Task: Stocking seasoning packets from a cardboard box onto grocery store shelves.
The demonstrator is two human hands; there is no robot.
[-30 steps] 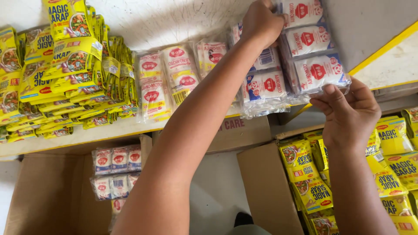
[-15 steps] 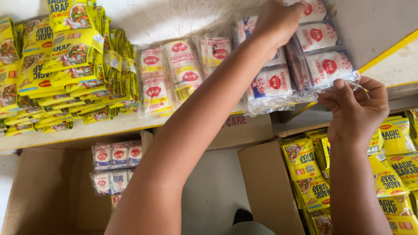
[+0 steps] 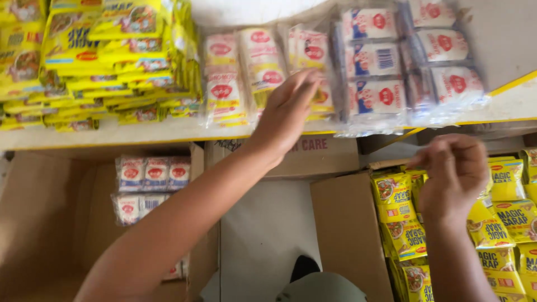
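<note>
Up on the shelf (image 3: 168,134), the clear-wrapped bundle of white sachets (image 3: 386,67) lies just to the right of the left hand (image 3: 288,112) and slightly beyond it, its long axis running left to right along the shelf edge. The left hand's fingers (image 3: 305,84) are loosely spread and hold nothing; their tips lie against a narrower pack of white and yellow sachets (image 3: 263,67) beside the bundle's left end. The right hand (image 3: 456,170) hangs lower, below the shelf edge and over an open carton of yellow packets (image 3: 503,223). Its fingers are curled toward a pinch, though whether they grip anything cannot be told. The left hand is nearer, level with the bundle. Stacked yellow packets (image 3: 100,56) fill the shelf's left end, well apart.
</note>
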